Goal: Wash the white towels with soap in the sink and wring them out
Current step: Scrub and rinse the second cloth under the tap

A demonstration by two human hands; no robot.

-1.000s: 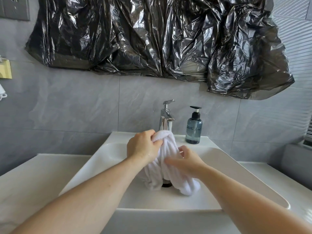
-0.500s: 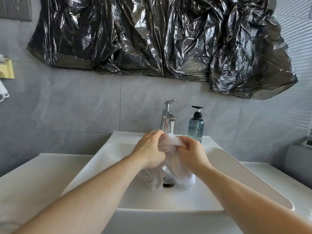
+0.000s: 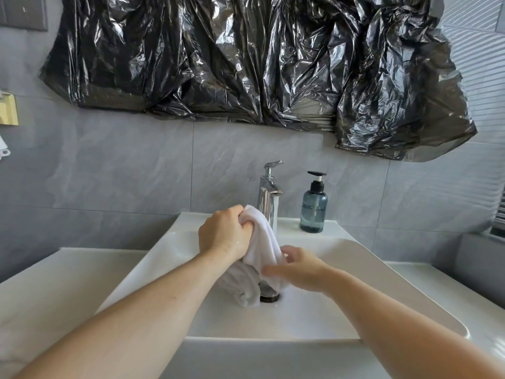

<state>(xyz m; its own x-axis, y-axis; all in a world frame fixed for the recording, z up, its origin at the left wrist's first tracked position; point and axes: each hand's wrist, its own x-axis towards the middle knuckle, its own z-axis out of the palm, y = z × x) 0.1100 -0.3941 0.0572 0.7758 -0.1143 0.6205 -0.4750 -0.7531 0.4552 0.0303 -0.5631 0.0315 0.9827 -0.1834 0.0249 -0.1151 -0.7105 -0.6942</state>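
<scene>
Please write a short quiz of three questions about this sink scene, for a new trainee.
1. True or false: the left hand grips the upper end of the white towel.
2. Where does the soap bottle stand? A) in the basin B) on the sink ledge, to the right of the faucet C) on the floor
3. Fill in: the lower end of the towel hangs down near the ___ of the sink.

Key: 1 true; 2 B; 3 drain. The right hand touches the towel lower down; its grip is blurred.
</scene>
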